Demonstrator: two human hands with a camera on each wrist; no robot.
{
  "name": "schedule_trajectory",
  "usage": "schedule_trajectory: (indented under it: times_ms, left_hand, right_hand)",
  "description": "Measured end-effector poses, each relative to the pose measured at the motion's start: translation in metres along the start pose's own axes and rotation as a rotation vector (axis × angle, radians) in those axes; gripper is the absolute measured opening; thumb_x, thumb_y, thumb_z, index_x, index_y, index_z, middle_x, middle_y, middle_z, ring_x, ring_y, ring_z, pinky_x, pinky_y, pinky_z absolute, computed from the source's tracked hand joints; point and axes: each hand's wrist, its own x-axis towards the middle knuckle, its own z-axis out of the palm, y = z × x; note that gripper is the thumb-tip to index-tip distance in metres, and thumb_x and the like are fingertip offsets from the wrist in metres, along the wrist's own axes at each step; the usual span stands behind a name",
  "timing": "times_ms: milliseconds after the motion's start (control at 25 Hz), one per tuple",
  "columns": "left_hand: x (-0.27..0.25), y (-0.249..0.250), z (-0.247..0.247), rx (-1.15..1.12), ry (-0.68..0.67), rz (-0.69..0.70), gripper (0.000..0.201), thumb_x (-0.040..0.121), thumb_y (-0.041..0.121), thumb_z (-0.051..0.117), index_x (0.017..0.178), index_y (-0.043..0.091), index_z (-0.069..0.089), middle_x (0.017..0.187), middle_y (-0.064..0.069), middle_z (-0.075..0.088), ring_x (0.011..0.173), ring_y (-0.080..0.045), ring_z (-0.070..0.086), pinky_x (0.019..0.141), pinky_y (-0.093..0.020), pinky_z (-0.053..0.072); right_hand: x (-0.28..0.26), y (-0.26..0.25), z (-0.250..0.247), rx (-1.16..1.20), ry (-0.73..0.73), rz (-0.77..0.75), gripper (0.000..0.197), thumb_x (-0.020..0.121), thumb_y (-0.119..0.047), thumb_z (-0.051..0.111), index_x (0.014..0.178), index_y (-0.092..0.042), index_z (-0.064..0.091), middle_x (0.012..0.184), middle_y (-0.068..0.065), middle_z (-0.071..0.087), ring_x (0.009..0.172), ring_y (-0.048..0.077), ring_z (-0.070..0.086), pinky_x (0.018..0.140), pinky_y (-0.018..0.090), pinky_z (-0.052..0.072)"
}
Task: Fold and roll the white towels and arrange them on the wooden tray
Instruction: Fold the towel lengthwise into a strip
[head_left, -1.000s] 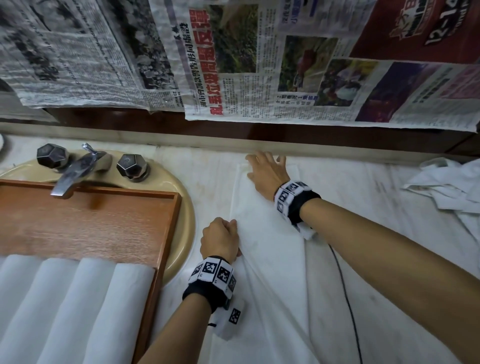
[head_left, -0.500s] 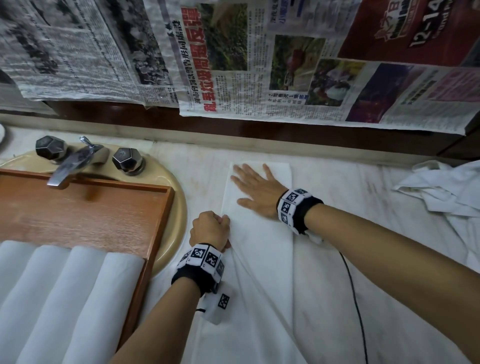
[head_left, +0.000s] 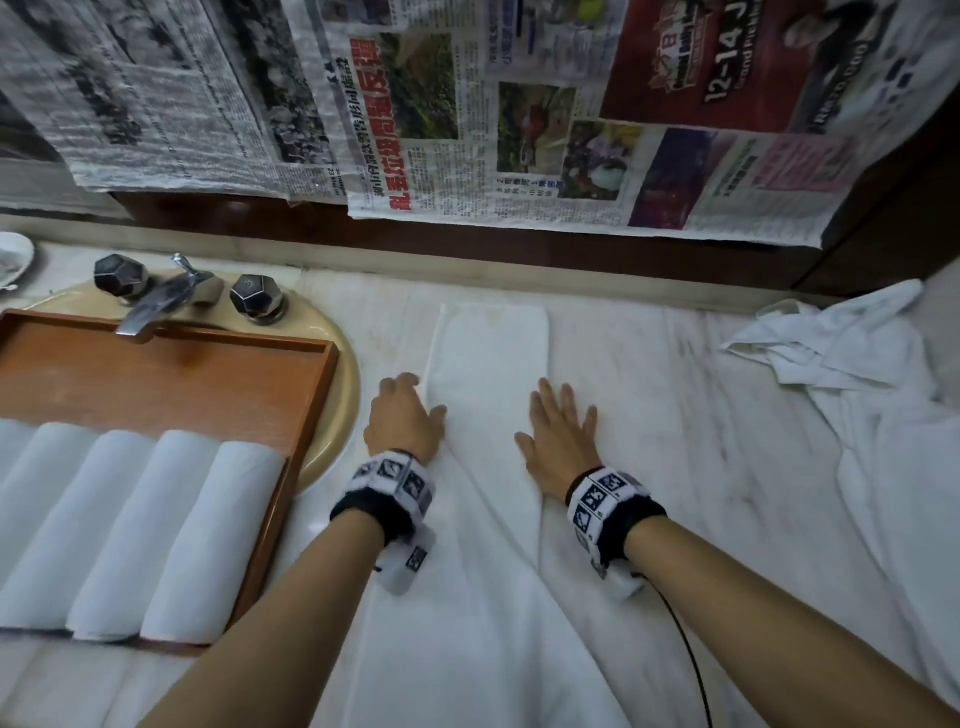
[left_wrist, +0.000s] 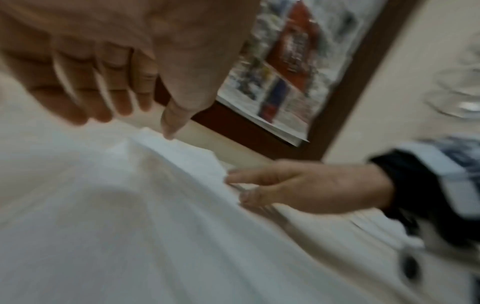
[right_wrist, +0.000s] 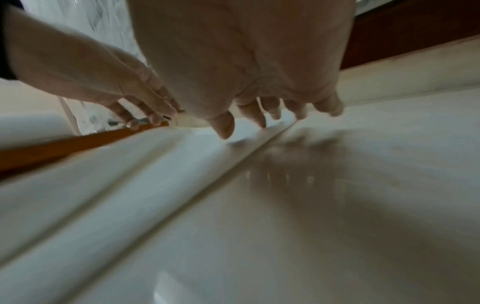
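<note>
- Newspaper sheets hang on the wall behind the marble surface.
- On it lies a folded towel, a long strip running from the person toward the wall.
- The left hand and right hand press its two long sides, fingers straight and apart (probably to flatten it for rolling).
- Rolled towels fill the wooden tray.
</note>
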Motion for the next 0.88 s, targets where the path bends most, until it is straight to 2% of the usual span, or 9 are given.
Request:
schedule_trajectory:
  times_ms: [120, 200, 280, 400, 480, 560, 640, 760, 880]
  left_hand:
    - [-0.070, 0.007, 0.002, 0.053, -0.214, 0.449, 0.032, 0.089, 0.016, 0.054, 0.118, 0.029, 0.062, 0.125, 0.008, 0.059, 0.112, -0.019, 0.057, 0.092, -0.035, 0.047]
    - [-0.100, 0.004, 0.018, 0.231, -0.431, 0.609, 0.039, 0.088, 0.012, 0.049, 0.119, 0.032, 0.062, 0.126, 0.013, 0.058, 0.111, -0.019, 0.058, 0.090, -0.034, 0.046]
    - [-0.113, 0.000, 0.034, 0.369, -0.525, 0.641, 0.045, 0.086, 0.008, 0.047, 0.122, 0.030, 0.060, 0.123, 0.008, 0.057, 0.108, -0.023, 0.058, 0.082, -0.034, 0.045]
    - [-0.117, -0.013, 0.028, 0.396, -0.511, 0.615, 0.031, 0.082, 0.015, 0.053, 0.107, 0.026, 0.067, 0.108, 0.003, 0.061, 0.099, -0.026, 0.061, 0.072, -0.029, 0.037]
    - [-0.113, -0.032, 0.006, 0.412, -0.472, 0.556, 0.026, 0.076, 0.023, 0.056, 0.100, 0.025, 0.067, 0.106, 0.004, 0.063, 0.098, -0.025, 0.060, 0.072, -0.028, 0.039]
    - [-0.120, -0.052, -0.013, 0.457, -0.465, 0.558, 0.030, 0.075, 0.024, 0.056, 0.103, 0.027, 0.067, 0.109, 0.007, 0.063, 0.101, -0.023, 0.060, 0.078, -0.030, 0.045]
    - [-0.143, -0.055, -0.018, 0.428, -0.517, 0.682, 0.038, 0.078, 0.021, 0.058, 0.114, 0.030, 0.064, 0.116, 0.011, 0.060, 0.104, -0.019, 0.059, 0.083, -0.033, 0.047]
    - [-0.183, -0.046, -0.001, 0.405, -0.631, 0.851, 0.038, 0.080, 0.017, 0.057, 0.115, 0.030, 0.065, 0.116, 0.011, 0.061, 0.098, -0.019, 0.060, 0.077, -0.032, 0.046]
    - [-0.188, -0.058, -0.008, 0.373, -0.614, 0.820, 0.023, 0.076, 0.016, 0.058, 0.096, 0.022, 0.069, 0.099, 0.007, 0.066, 0.089, -0.021, 0.061, 0.073, -0.031, 0.047]
  right_hand:
    - [-0.045, 0.000, 0.017, 0.081, 0.150, -0.196, 0.044, 0.095, -0.019, 0.053, 0.138, -0.014, 0.049, 0.150, 0.005, 0.035, 0.138, 0.027, 0.032, 0.112, 0.038, 0.028]
    - [-0.063, 0.003, 0.021, 0.142, 0.181, -0.209, 0.041, 0.091, -0.016, 0.060, 0.132, -0.016, 0.057, 0.139, 0.000, 0.048, 0.127, 0.021, 0.044, 0.107, 0.035, 0.034]
    - [-0.073, 0.002, 0.017, 0.120, 0.106, -0.140, 0.051, 0.092, -0.023, 0.059, 0.141, -0.019, 0.047, 0.148, -0.005, 0.038, 0.136, 0.014, 0.034, 0.116, 0.045, 0.020]
    - [-0.079, -0.002, 0.014, -0.079, -0.057, -0.100, 0.088, 0.083, -0.056, 0.063, 0.152, -0.024, 0.021, 0.158, -0.011, 0.013, 0.145, 0.009, 0.012, 0.115, 0.061, -0.005]
    - [-0.081, 0.000, 0.018, -0.140, -0.138, -0.105, 0.117, 0.068, -0.071, 0.067, 0.154, -0.022, 0.005, 0.161, -0.012, -0.004, 0.148, 0.012, 0.000, 0.109, 0.066, -0.012]
    - [-0.085, 0.001, 0.021, -0.165, -0.171, -0.095, 0.127, 0.063, -0.073, 0.068, 0.155, -0.022, -0.003, 0.161, -0.012, -0.013, 0.148, 0.014, -0.011, 0.108, 0.067, -0.015]
    - [-0.098, -0.008, 0.025, -0.183, -0.109, -0.118, 0.111, 0.071, -0.064, 0.069, 0.154, -0.020, 0.011, 0.162, -0.008, 0.000, 0.148, 0.018, -0.002, 0.114, 0.062, -0.007]
    - [-0.121, -0.023, 0.035, -0.093, 0.029, -0.185, 0.057, 0.086, -0.036, 0.066, 0.137, -0.020, 0.046, 0.141, -0.002, 0.041, 0.130, 0.019, 0.037, 0.108, 0.036, 0.025]
    - [-0.142, -0.023, 0.046, -0.009, 0.018, -0.134, 0.063, 0.088, -0.040, 0.062, 0.143, -0.022, 0.038, 0.148, -0.004, 0.034, 0.136, 0.015, 0.032, 0.115, 0.039, 0.018]
